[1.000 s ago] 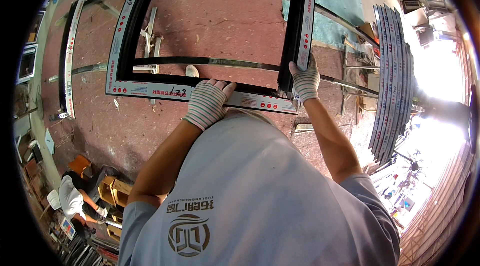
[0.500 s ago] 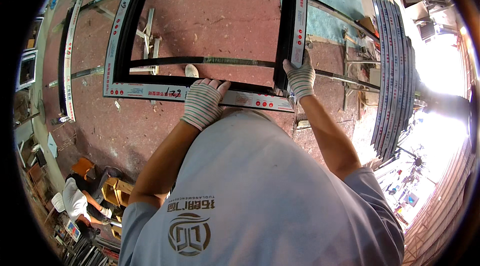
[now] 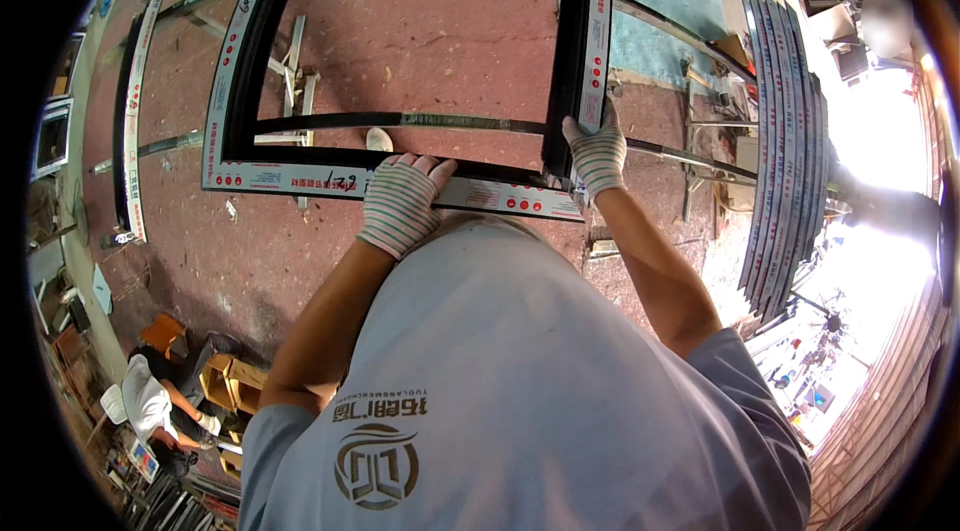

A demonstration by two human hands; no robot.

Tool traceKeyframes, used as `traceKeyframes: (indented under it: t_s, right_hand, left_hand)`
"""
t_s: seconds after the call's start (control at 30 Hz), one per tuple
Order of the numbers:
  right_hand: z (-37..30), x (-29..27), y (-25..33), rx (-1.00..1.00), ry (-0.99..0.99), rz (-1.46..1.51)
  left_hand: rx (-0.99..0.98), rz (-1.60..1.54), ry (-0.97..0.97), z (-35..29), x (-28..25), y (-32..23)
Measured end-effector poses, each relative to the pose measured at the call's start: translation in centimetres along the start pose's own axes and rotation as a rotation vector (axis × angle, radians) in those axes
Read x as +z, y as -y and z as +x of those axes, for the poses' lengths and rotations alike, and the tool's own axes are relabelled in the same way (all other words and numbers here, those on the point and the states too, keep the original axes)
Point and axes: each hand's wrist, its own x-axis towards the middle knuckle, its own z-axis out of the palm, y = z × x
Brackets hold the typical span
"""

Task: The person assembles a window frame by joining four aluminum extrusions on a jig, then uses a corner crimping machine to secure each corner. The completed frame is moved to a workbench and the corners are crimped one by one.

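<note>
A black window frame (image 3: 300, 176) faced with white printed film lies before me on dark support rails (image 3: 430, 119). My left hand (image 3: 402, 203), in a striped knit glove with bare fingertips, is closed over the middle of its near bar. Gripping the lower end of the right upright (image 3: 578, 56) is my gloved right hand (image 3: 599, 153), close to the near right corner. The near bar's end sticks out slightly beside that corner, and whether the joint is fully closed I cannot tell. My left fingers curl over the bar's inner edge; the right palm is hidden.
Several long film-covered profiles (image 3: 780, 161) lie side by side on the rails at the right. Another profile (image 3: 134, 121) rests at the far left. A co-worker (image 3: 155, 401) bends near yellow-brown crates (image 3: 232, 383) at the lower left. Metal stand legs (image 3: 295, 71) show under the frame.
The window frame and both hands appear shifted very slightly left in the view, along with the surroundings. Both grips look the same. The co-worker has barely moved.
</note>
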Motion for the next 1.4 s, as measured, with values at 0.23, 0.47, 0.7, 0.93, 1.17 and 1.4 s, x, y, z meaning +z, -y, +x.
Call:
traceKeyframes:
  t_s: [0.23, 0.47, 0.7, 0.93, 1.17, 1.4]
  right_hand:
    - [1.0, 0.5, -3.1, 0.008, 0.067, 0.277]
    - [-3.8, -2.8, -6.8, 0.196, 0.089, 0.534]
    - [-14.2, -2.3, -8.7, 0.451, 0.024, 0.924]
    - [-15.7, 1.9, -6.2, 0.572, -0.286, 1.261]
    - [-14.7, 4.0, -3.0, 0.606, -0.599, 1.454]
    - [-14.7, 4.6, -2.3, 0.632, -0.728, 1.350]
  left_hand:
    - [0.017, 0.043, 0.056, 0.4, -0.3, -0.1]
    - [0.012, 0.007, 0.179, 1.7, -2.2, -1.0]
    - [0.208, -0.176, 0.200, 6.7, -3.6, -1.9]
    - [0.646, -0.145, 0.060, 19.3, -3.0, -9.5]
    - [0.953, 0.310, 0.312, 26.9, 3.9, -13.6]
    - [1.045, 0.232, 0.130, 26.6, 4.7, -12.8]
